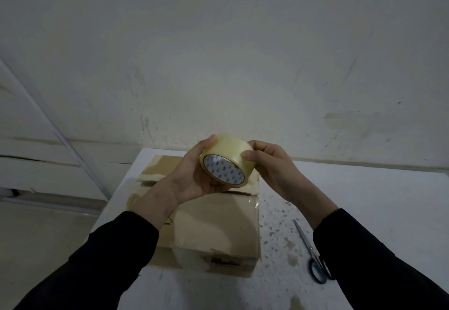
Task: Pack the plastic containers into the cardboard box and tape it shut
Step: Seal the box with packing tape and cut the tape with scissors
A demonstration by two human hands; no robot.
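The left hand (194,176) is cupped palm-up under a roll of clear tape (228,161), and the roll's far edge is pinched by the right hand (269,166), thumb on top. The roll is held just above the cardboard box (213,227), flaps folded over. The box is sat on a speckled white table (364,200), with scissors (313,258) laid to its right. A scuffed pale wall (218,54) is seen behind, and bare floor (36,236) to the left.

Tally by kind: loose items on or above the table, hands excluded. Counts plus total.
tape roll: 1
cardboard box: 1
scissors: 1
Total: 3
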